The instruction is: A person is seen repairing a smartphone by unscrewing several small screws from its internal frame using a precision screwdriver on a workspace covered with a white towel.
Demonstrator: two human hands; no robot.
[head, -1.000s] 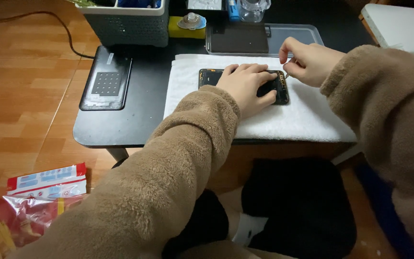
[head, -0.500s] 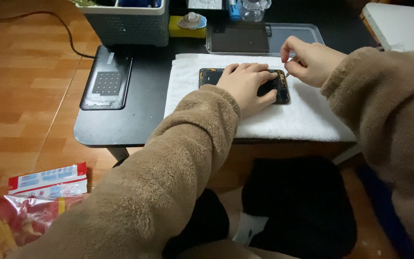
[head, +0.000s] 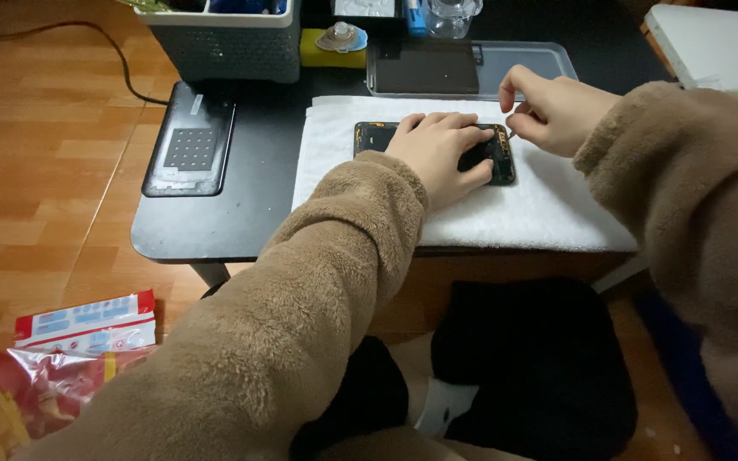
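An opened black phone (head: 375, 137) with its inner parts showing lies on a white towel (head: 514, 213) on a low black table (head: 258, 213). My left hand (head: 442, 154) lies flat on the phone with fingers spread, pressing it down. My right hand (head: 553, 111) hovers at the phone's right end, its fingers pinched on a thin metal tool (head: 512, 133) whose tip meets the phone's edge. Both arms wear fuzzy brown sleeves.
A flat dark device with a grid pad (head: 190, 141) lies on the table's left part. Behind stand a grey basket (head: 228, 38), a yellow block (head: 335, 49) and a clear tray (head: 471, 68). A red snack bag (head: 61, 358) lies on the wooden floor.
My right hand has shifted slightly at the phone's right end with the tool. The left hand stays on the phone.
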